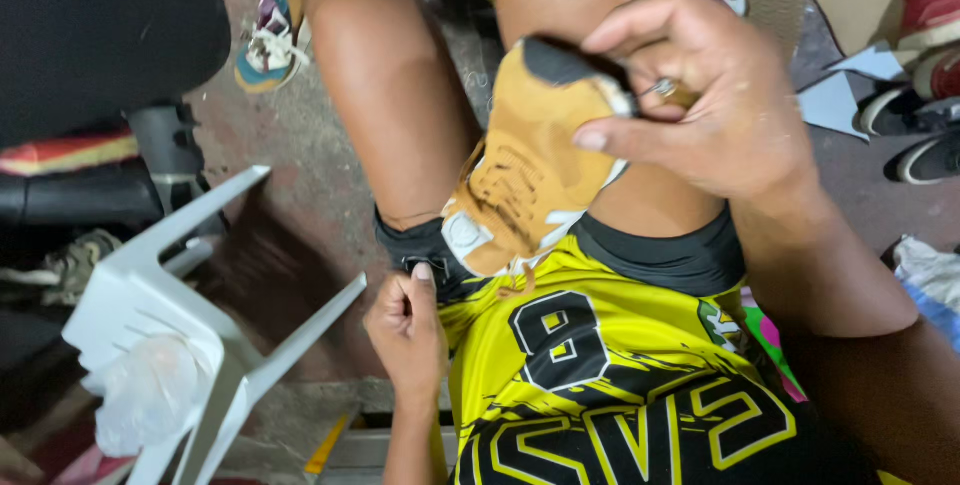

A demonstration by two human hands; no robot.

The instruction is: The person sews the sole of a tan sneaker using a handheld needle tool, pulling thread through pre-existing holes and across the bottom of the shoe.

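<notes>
I see the tan shoe [530, 170] lying on my lap. My right hand [715, 105] grips its heel and a small tool. My left hand [405, 320] is closed, maybe pulling thread. The sewing looks unfinished.

My right hand [715, 110] pinches the far end of a tan shoe [530, 170] lying across my lap. My left hand [408, 330] is fisted near its heel, beside a white plastic chair [180, 285] at left.
</notes>
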